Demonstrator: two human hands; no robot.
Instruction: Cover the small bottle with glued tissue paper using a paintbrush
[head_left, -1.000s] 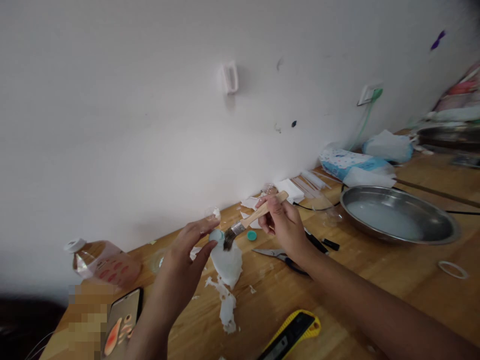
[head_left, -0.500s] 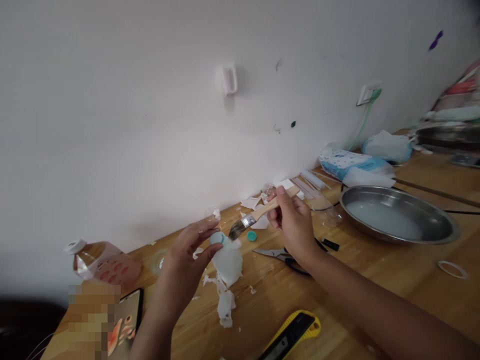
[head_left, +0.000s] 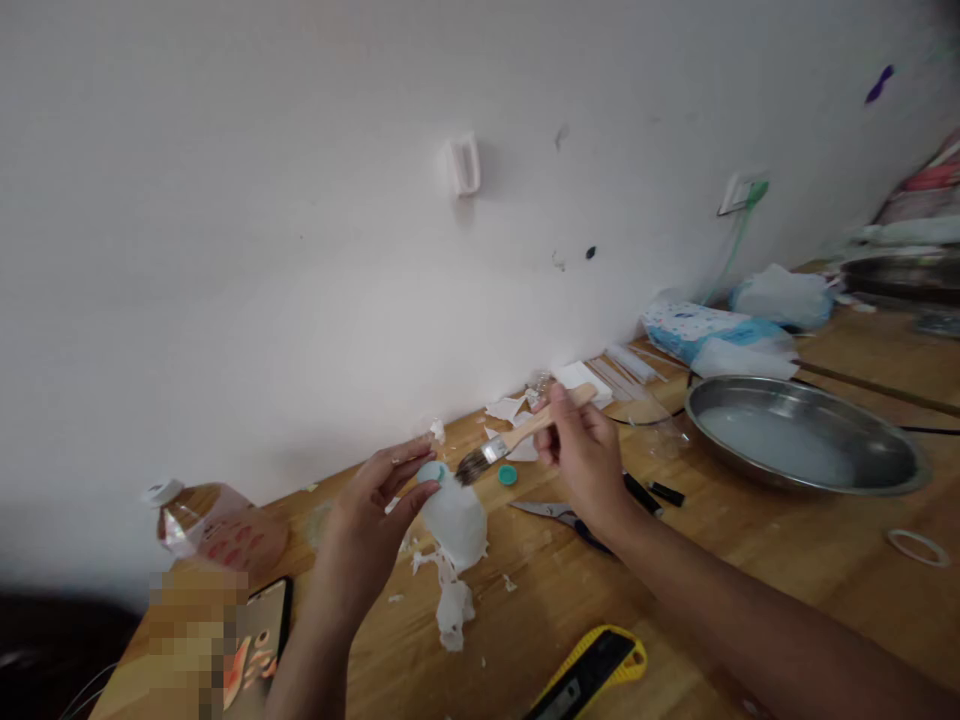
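My left hand (head_left: 365, 523) pinches the teal cap end of a small bottle-shaped object (head_left: 454, 518) covered in wet white paper, held above the wooden table (head_left: 750, 560). A ragged strip of paper (head_left: 452, 600) hangs from it down to the table. My right hand (head_left: 585, 455) grips the wooden handle of a paintbrush (head_left: 510, 440). Its dark bristles touch the wrapped object's top near the cap.
A steel pan (head_left: 806, 435) of milky liquid sits right. Scissors (head_left: 559, 517), black pens (head_left: 652, 492) and a teal cap (head_left: 508, 474) lie behind my right hand. A yellow utility knife (head_left: 592, 670), a phone (head_left: 251, 645) and a plastic bottle (head_left: 214, 525) lie nearby. Tissue packs (head_left: 712, 335) line the wall.
The brush has lifted from the wrapped object's side to its top near the cap. My right hand has shifted slightly right. My left hand keeps its hold.
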